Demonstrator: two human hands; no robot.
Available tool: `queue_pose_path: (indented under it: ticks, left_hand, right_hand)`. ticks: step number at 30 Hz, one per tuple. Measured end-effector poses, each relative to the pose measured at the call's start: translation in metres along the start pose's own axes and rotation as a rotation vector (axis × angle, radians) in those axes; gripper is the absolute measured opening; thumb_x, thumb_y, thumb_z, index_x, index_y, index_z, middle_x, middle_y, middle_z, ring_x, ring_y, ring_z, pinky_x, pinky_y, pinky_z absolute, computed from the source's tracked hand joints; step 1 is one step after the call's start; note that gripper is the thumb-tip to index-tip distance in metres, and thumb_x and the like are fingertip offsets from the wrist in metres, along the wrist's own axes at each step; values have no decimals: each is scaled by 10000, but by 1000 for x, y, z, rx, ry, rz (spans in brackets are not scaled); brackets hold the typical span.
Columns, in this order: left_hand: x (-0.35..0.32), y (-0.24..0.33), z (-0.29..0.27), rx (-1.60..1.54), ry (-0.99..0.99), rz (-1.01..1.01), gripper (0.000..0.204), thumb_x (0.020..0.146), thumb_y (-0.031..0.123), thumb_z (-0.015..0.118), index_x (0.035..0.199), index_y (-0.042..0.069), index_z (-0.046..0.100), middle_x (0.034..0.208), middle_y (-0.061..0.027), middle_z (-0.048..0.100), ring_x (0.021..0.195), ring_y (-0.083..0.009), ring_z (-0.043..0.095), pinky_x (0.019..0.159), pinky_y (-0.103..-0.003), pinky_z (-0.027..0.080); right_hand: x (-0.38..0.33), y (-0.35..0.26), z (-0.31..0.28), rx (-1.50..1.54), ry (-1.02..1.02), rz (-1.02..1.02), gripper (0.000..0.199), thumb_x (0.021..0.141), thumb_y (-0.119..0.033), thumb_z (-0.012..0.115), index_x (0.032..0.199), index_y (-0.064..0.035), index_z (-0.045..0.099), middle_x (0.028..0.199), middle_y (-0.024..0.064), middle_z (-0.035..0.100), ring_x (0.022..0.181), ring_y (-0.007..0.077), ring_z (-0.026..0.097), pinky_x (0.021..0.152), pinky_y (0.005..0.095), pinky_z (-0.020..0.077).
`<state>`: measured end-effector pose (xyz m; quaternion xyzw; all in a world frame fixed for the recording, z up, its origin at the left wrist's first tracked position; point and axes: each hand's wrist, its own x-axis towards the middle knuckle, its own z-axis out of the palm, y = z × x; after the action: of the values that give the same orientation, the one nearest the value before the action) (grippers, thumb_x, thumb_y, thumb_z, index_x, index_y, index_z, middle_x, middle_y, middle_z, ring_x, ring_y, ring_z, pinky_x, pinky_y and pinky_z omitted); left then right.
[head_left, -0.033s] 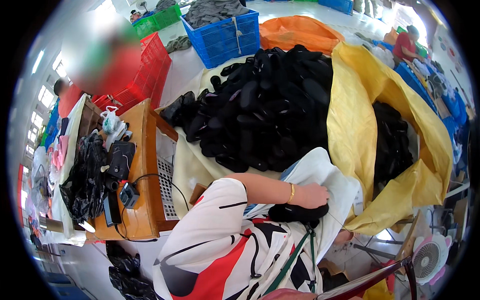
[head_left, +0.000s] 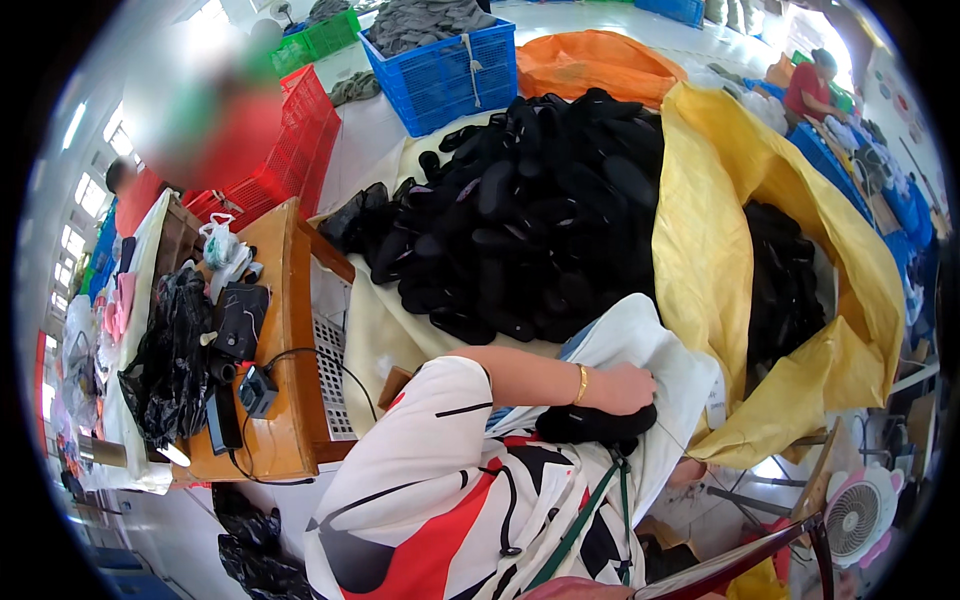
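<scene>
My left hand (head_left: 622, 389), with a gold bracelet at the wrist, is closed over a black sock (head_left: 597, 425) at my lap. Its fingers curl down at the far right end of the sock and are partly hidden. White cloth (head_left: 665, 365) lies over my lap beneath the hand. Beyond it rises a large heap of black low-cut socks (head_left: 540, 220), dark and foot-shaped. No right hand can be made out; a small patch of skin shows low beside the white cloth, and I cannot tell what it belongs to.
A yellow sack (head_left: 703, 240) with more black pieces stands right of the heap. At left, a wooden table (head_left: 285, 390) bears a black bag, cables and small devices. Blue (head_left: 445, 85) and red (head_left: 310, 130) crates stand behind. A fan (head_left: 862, 515) is at lower right; people work farther off.
</scene>
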<state>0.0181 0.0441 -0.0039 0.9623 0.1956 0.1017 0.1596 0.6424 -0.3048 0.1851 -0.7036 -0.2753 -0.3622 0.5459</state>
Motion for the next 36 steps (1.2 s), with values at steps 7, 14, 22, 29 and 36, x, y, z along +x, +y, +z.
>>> queue_pose_path:
  ticks: [7, 14, 22, 29, 36]
  left_hand:
    - [-13, -20, 17, -324, 79, -277, 160, 799, 228, 653, 779, 77, 704, 890, -120, 658, 834, -339, 651, 733, -456, 525]
    - [-10, -23, 17, -439, 60, -343, 140, 793, 236, 678, 760, 101, 692, 870, -84, 654, 833, -307, 646, 725, -433, 509]
    - [-12, -27, 18, -432, 22, -391, 142, 787, 239, 694, 769, 98, 700, 891, -93, 669, 839, -305, 652, 725, -433, 513]
    - [-8, -31, 20, -410, 8, -367, 155, 775, 237, 696, 783, 83, 712, 857, -100, 693, 825, -307, 665, 711, -431, 513]
    - [-9, -31, 15, -454, 20, -387, 164, 771, 232, 689, 788, 71, 718, 835, -109, 701, 802, -309, 667, 700, -433, 511]
  right_hand:
    - [-280, -138, 142, 259, -1234, 152, 207, 926, 26, 610, 1128, -13, 635, 1075, 50, 628, 975, 137, 607, 841, 286, 511]
    - [-386, -319, 158, 289, -1573, -558, 89, 814, -89, 695, 874, -58, 638, 814, 148, 627, 782, 363, 624, 687, 458, 505]
    - [-373, -358, 147, 252, -1474, -449, 149, 855, -182, 710, 856, -59, 626, 845, 135, 655, 791, 362, 654, 676, 455, 516]
    - [-396, -378, 114, -61, -1938, -497, 433, 897, -465, 653, 867, -33, 655, 828, 169, 703, 795, 373, 683, 690, 480, 519]
    - [-394, -331, 112, 105, -2058, -273, 405, 866, -396, 708, 984, -10, 697, 879, 192, 710, 794, 334, 693, 719, 423, 536]
